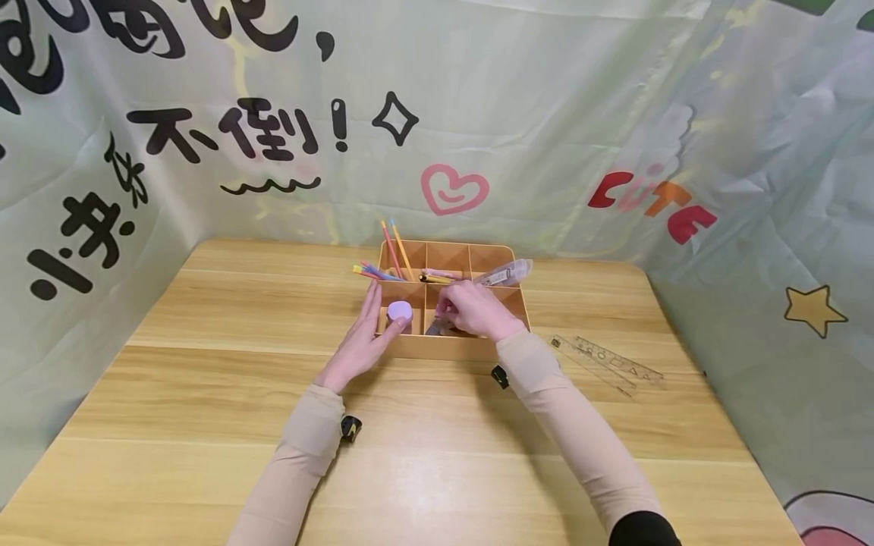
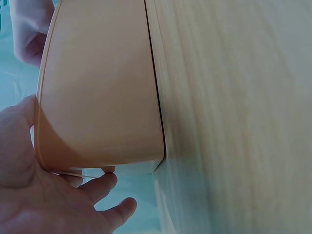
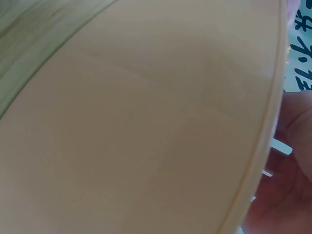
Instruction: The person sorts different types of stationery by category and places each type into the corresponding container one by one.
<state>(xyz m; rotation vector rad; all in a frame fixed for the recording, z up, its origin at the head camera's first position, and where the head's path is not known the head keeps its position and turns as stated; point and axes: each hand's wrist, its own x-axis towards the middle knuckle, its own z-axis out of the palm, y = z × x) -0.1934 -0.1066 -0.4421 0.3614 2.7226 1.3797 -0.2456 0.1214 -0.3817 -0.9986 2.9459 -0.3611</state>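
A tan desk organizer (image 1: 437, 347) with several compartments stands at the back of the table. My left hand (image 1: 362, 341) grips its front left corner, the thumb over the front rim and the fingers along the side wall. In the left wrist view the left hand (image 2: 53, 195) spreads around that corner. Beside the thumb, a purple round-topped item (image 1: 399, 311) sits in the front left compartment. My right hand (image 1: 478, 307) reaches into the wider front compartment, next to a small dark item (image 1: 435, 327). In the right wrist view the organizer wall (image 3: 146, 122) hides its fingertips.
Red and yellow pencils (image 1: 407, 258) stand in the back left compartment, with colourful sticks (image 1: 375, 271) leaning out leftward. Pens (image 1: 437, 278) lie across the middle. A translucent lilac tube (image 1: 507, 273) rests at the back right. Two clear rulers (image 1: 614, 364) lie on the table (image 1: 423, 470) at right.
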